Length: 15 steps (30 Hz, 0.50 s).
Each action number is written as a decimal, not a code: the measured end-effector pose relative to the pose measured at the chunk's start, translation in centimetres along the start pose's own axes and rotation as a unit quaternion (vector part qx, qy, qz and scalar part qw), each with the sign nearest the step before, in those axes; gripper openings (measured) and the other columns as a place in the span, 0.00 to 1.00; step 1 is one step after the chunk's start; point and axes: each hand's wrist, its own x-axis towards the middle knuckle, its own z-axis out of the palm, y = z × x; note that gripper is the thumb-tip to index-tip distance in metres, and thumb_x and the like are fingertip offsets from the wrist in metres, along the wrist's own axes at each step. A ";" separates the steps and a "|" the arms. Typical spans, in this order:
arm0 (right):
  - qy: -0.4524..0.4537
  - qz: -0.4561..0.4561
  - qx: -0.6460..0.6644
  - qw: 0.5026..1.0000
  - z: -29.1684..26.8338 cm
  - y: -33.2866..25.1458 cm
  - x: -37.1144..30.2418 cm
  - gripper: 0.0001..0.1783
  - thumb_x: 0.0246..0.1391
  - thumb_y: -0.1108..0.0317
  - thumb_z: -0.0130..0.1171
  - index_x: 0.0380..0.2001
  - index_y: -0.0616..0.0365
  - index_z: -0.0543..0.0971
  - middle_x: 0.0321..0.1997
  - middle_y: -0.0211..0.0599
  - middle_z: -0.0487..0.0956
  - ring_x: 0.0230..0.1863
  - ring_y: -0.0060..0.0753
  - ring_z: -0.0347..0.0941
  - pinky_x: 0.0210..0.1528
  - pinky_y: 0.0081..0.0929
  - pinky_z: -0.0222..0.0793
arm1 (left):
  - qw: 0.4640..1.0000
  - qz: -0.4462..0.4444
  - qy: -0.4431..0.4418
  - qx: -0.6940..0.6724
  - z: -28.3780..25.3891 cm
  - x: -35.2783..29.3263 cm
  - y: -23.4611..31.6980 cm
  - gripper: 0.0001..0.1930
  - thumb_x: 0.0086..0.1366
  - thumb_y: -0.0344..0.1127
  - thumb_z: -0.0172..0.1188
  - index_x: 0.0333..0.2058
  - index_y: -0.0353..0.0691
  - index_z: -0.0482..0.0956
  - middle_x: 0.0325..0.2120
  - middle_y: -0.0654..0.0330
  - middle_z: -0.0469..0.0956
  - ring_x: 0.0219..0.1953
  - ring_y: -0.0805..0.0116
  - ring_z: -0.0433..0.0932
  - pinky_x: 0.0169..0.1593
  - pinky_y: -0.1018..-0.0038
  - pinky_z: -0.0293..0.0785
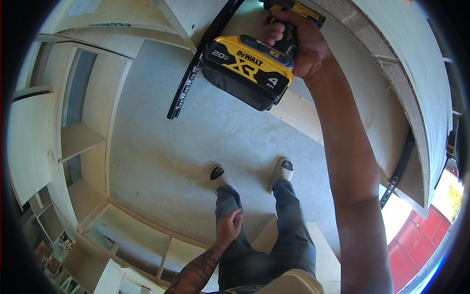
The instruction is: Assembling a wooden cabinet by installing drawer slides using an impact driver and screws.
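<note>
My right hand is wrapped round the grip of a yellow and black cordless drill, held up inside a pale wooden cabinet. Its large battery pack faces me; the tool's front end is cut off by the upper edge. Just left of the battery, a black metal drawer slide sticks out from a cabinet side panel. My left hand hangs low by my left leg, fingers curled together. Whatever it may hold is too small or hidden to make out.
Cabinet frames with shelves stand along the left, and more carcasses lie behind me. A second drawer slide sits on the right-hand panel. The thick curved-looking board edge borders my right arm. Grey floor lies underfoot.
</note>
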 end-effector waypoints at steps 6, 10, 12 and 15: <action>-0.006 -0.004 -0.007 1.000 0.2 0.1 0.1 0.09 0.66 0.67 0.57 0.37 0.63 0.75 0.18 0.27 0.70 0.21 0.21 0.68 0.29 0.26 0.73 | 1.000 -0.003 -0.002 -0.007 -0.3 0.4 0.1 0.14 0.70 0.39 0.61 0.49 0.38 0.83 0.34 0.43 0.85 0.36 0.43 0.85 0.41 0.58 0.81; 0.026 -0.010 -0.018 0.999 0.9 0.9 -0.2 0.09 0.65 0.67 0.57 0.37 0.63 0.75 0.18 0.26 0.70 0.21 0.21 0.68 0.30 0.26 0.72 | 1.000 -0.008 0.008 -0.005 -0.6 0.2 0.0 0.14 0.70 0.38 0.61 0.49 0.38 0.83 0.35 0.43 0.85 0.36 0.43 0.85 0.40 0.58 0.81; 0.052 -0.021 -0.041 0.998 1.6 1.5 -0.2 0.09 0.65 0.67 0.58 0.38 0.63 0.75 0.18 0.25 0.69 0.21 0.20 0.68 0.30 0.26 0.72 | 0.999 0.016 0.028 0.003 -0.9 -0.1 -0.4 0.14 0.70 0.38 0.61 0.49 0.38 0.83 0.34 0.44 0.85 0.35 0.45 0.85 0.40 0.59 0.81; 0.051 -0.029 -0.034 0.998 1.0 0.7 -0.7 0.09 0.65 0.67 0.57 0.39 0.64 0.75 0.19 0.25 0.68 0.21 0.21 0.67 0.30 0.27 0.72 | 0.999 0.020 0.030 -0.001 -0.8 -0.1 -0.2 0.14 0.71 0.39 0.61 0.49 0.38 0.83 0.32 0.46 0.85 0.32 0.49 0.84 0.37 0.61 0.80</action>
